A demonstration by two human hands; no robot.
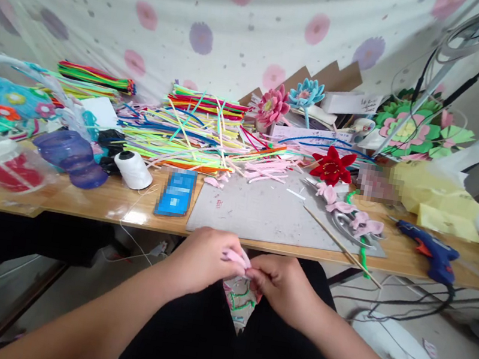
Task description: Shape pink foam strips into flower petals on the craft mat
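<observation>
Both my hands meet over my lap, just below the table's front edge. My left hand (203, 262) is closed, pinching a pale pink pipe-cleaner piece (237, 258). My right hand (282, 283) is closed too, its fingertips pinched on the same pink piece where the hands touch. Below them, on my lap, lie scraps of pink and green pipe cleaner (241, 301). A grey cutting mat (262, 210) lies on the table straight ahead of the hands.
The wooden table (94, 202) holds a heap of coloured pipe cleaners (192, 135), a white thread spool (133, 170), a blue card (176, 192), a red flower (332, 165), pink petals on scissors (351, 218), a thin stick (338, 245) and a blue glue gun (430, 252). Finished flowers stand behind.
</observation>
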